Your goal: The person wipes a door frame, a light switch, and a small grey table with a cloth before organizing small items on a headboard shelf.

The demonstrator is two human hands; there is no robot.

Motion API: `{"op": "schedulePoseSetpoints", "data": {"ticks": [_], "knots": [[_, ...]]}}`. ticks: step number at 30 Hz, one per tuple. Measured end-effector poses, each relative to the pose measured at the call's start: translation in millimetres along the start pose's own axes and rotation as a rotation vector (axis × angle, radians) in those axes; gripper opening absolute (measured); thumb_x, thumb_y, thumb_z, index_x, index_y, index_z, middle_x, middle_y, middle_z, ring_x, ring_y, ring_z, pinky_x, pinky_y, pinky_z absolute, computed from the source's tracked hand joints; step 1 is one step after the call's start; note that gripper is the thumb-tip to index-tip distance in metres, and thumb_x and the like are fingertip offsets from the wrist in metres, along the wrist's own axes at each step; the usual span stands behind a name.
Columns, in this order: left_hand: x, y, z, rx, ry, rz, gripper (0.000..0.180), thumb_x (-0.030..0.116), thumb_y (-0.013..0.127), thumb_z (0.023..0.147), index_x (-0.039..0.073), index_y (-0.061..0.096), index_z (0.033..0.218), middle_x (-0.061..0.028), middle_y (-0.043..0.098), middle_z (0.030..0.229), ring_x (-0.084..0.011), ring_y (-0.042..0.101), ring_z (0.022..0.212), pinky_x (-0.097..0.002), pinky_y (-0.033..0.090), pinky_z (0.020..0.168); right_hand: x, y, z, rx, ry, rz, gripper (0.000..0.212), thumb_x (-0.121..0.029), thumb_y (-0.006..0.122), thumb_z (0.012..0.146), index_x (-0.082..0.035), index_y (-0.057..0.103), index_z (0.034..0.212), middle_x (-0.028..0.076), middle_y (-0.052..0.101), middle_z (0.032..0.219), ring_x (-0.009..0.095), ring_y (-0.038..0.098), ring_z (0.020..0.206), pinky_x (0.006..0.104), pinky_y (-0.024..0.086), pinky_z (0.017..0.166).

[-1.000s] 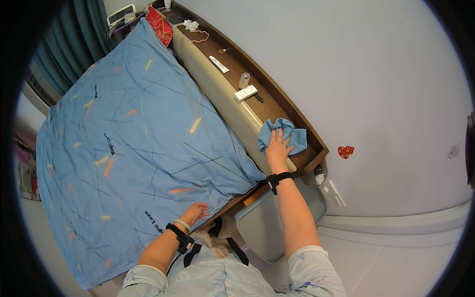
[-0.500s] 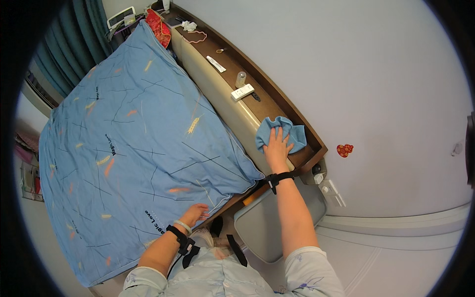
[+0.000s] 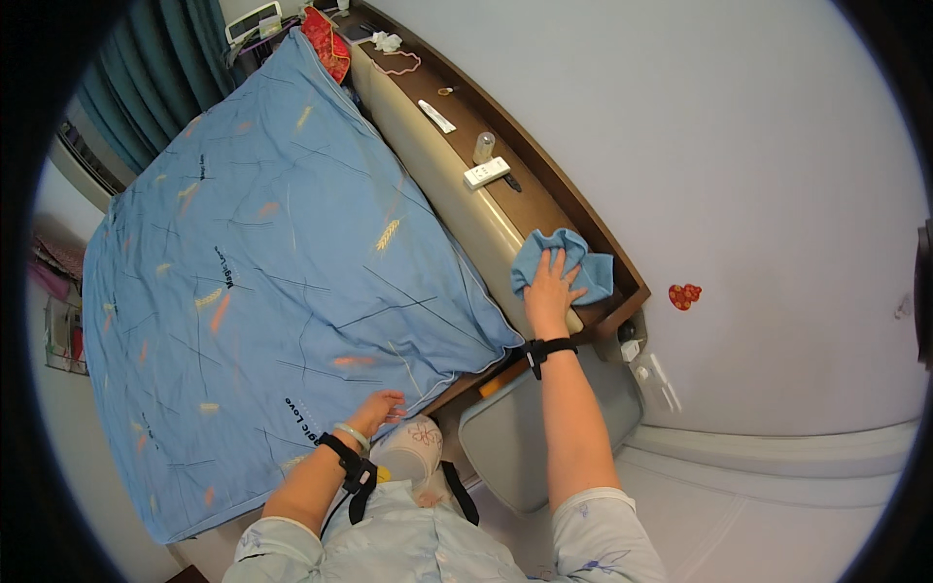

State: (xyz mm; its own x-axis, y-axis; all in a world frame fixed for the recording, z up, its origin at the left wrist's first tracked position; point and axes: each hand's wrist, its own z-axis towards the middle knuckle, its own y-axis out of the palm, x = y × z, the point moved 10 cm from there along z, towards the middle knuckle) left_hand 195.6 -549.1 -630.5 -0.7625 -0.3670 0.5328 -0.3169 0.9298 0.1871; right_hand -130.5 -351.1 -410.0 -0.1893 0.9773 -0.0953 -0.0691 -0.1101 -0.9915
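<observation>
The right hand (image 3: 550, 289) lies flat, fingers spread, on a blue cloth (image 3: 567, 264) atop the headboard shelf (image 3: 505, 199). The left hand (image 3: 379, 411) (fingers loosely curled, holding nothing) rests on the blue bedspread (image 3: 262, 282).

A red heart-shaped sticker (image 3: 684, 294) sits on the white wall, right of the shelf's near end. A white rectangular device with a screen (image 3: 253, 18) stands beyond the bed.

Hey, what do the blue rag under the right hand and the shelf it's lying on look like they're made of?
Blue rag: soft cloth, probably microfibre, matte; it bunches into loose folds under the right hand. Shelf: dark brown wood or wood-look laminate, smooth with a raised rim; the grain is too small to tell.
</observation>
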Motion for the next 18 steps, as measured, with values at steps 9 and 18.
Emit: {"op": "schedulePoseSetpoints", "data": {"ticks": [9,18], "knots": [[84,30,-15,-0.008,0.114,0.023,0.029,0.010,0.048,0.090,0.000,0.050,0.117,-0.0096,0.055,0.113,-0.0222,0.060,0.094,-0.0327,0.051,0.077,35,2,-41,0.107,-0.055,0.043,0.052,-0.013,0.050,0.087,-0.009,0.034,0.136,0.015,0.026,0.144,0.047,0.024,0.129,0.0656,0.020,0.101],[154,53,-26,-0.097,0.216,0.085,0.031,0.011,0.043,0.092,0.001,0.050,0.121,-0.0103,0.053,0.118,-0.0213,0.060,0.096,-0.0297,0.049,0.078,34,5,-44,0.054,-0.014,0.088,0.049,-0.007,0.043,0.087,-0.007,0.036,0.135,0.017,0.025,0.146,0.049,0.022,0.130,0.0649,0.017,0.102]]}}
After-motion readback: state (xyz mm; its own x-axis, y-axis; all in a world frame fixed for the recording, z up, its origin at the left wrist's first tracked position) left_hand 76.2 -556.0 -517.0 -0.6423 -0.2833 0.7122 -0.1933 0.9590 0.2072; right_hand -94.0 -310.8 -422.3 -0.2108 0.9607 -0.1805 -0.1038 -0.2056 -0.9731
